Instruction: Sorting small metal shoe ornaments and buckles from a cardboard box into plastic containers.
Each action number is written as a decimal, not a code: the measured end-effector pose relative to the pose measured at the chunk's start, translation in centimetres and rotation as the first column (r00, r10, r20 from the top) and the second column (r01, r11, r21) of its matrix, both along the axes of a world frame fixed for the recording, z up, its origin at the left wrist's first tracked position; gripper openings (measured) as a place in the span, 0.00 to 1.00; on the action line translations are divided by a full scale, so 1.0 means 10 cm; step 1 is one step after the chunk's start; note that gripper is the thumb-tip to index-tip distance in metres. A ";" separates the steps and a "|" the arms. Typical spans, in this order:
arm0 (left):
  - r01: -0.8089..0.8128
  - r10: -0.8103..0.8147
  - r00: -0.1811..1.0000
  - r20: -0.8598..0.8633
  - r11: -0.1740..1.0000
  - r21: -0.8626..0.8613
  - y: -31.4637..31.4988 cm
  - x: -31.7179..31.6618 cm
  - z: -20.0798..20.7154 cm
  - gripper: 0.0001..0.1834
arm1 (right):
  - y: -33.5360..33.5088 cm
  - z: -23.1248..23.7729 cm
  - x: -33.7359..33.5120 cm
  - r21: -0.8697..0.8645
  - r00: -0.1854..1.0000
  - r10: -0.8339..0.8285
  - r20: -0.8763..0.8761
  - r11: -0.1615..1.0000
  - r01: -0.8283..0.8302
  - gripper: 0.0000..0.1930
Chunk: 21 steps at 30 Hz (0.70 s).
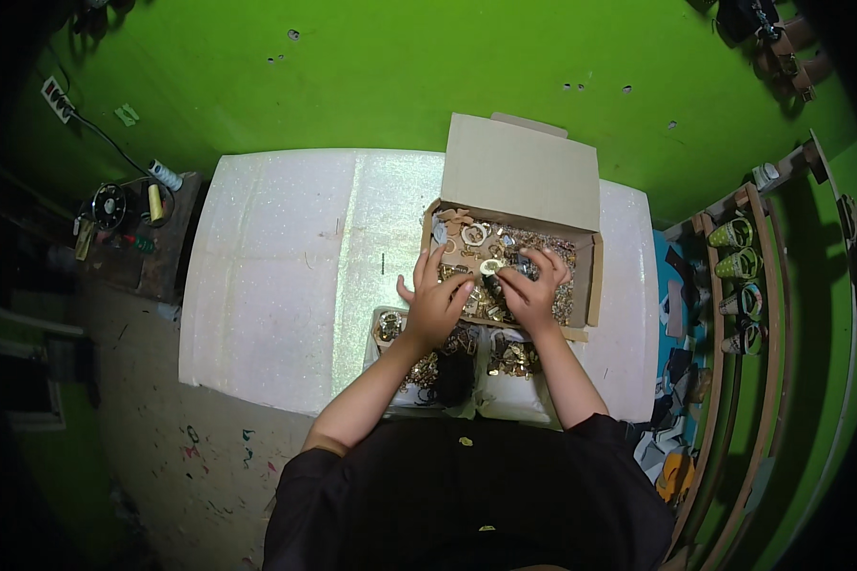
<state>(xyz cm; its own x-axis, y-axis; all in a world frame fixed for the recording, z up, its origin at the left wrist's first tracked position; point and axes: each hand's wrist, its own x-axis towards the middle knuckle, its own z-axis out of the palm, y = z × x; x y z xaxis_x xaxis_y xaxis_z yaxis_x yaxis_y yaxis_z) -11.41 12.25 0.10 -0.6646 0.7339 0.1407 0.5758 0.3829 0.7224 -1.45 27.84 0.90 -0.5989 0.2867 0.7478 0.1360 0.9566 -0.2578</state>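
Observation:
My left hand is over the left part of an open cardboard box. Its thumb and index finger are pressed together over the small metal pieces, while the other fingers spread outward. Whatever sits in that pinch is too small to make out. From the right, my right hand pinches at a pale ring-shaped piece above the box's middle. Beneath both hands lie many small gold and silver metal fittings, along with tan pieces and a whitish ring.
Plastic containers of fittings stand between the box and my body. A glittery whitish sheet covers the table. On the left, a small wooden table carries thread spools. Shoes hang on a wooden rack at the right.

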 end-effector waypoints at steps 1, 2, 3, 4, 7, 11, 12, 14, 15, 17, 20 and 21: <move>-0.023 0.016 0.995 0.099 0.997 0.068 0.03 -0.01 0.02 0.15 | -0.02 0.01 0.04 0.031 1.000 -0.002 0.001 1.000 0.001 0.09; -0.020 0.013 0.995 0.100 0.997 0.070 0.05 -0.02 0.01 0.15 | -0.03 0.00 0.07 0.033 1.000 -0.004 0.001 0.999 0.004 0.09; -0.009 -0.005 0.986 0.168 0.997 0.082 0.06 -0.03 0.00 0.15 | -0.04 -0.01 0.09 0.034 1.000 0.009 -0.008 0.999 -0.009 0.09; 0.001 -0.023 0.971 0.236 0.996 0.093 0.07 -0.03 -0.01 0.14 | -0.05 -0.02 0.11 0.033 1.000 0.022 -0.017 0.999 -0.022 0.09; -0.019 -0.004 0.944 0.330 0.998 0.066 0.08 -0.03 -0.05 0.13 | -0.05 -0.06 0.16 0.047 0.998 0.035 0.050 0.998 -0.037 0.08; -0.076 0.066 0.956 0.285 0.997 0.023 0.06 -0.02 -0.05 0.13 | 0.04 -0.01 0.10 -0.084 0.960 0.040 0.276 0.996 -0.017 0.11; -0.110 0.103 0.975 0.194 0.994 0.025 0.06 -0.02 -0.03 0.11 | 0.12 0.04 0.06 -0.162 0.911 0.019 0.412 0.985 0.053 0.14; -0.145 0.141 0.985 0.103 0.989 0.030 0.05 -0.02 -0.04 0.10 | 0.35 0.05 -0.07 -0.260 0.819 0.027 0.573 0.954 0.150 0.17; -0.135 0.134 0.989 0.057 0.991 0.023 0.05 -0.03 -0.06 0.09 | 0.46 -0.01 -0.15 -0.284 0.720 -0.014 0.694 0.913 0.291 0.17; -0.130 0.130 0.991 0.012 0.991 0.012 0.05 -0.02 -0.12 0.09 | 0.55 -0.18 -0.28 -0.286 0.600 -0.032 0.800 0.858 0.426 0.16; -0.157 0.158 0.987 -0.039 0.987 0.029 0.07 0.01 -0.20 0.08 | 0.56 -0.42 -0.44 -0.095 0.590 -0.150 0.794 0.926 0.364 0.18; -0.155 0.158 0.984 -0.086 0.987 0.039 0.07 0.01 -0.23 0.08 | 0.55 -0.49 -0.47 -0.053 0.616 -0.206 0.760 0.926 0.374 0.18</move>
